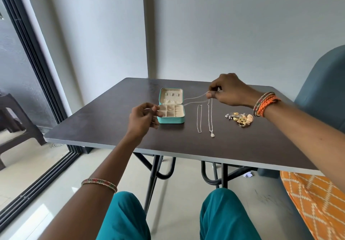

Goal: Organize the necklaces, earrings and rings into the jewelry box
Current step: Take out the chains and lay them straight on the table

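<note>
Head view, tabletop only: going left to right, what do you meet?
Left hand → jewelry box → short chain → pendant necklace → jewelry pile. The right hand and the chain it pinches stretch across several of these, so they are left out.

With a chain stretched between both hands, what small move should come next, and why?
Probably bring the right hand left toward the open jewelry box, gathering the thin chain over it. The chain runs taut from that hand's pinch toward the left hand beside the box, so it is lifted but not yet inside.
</note>
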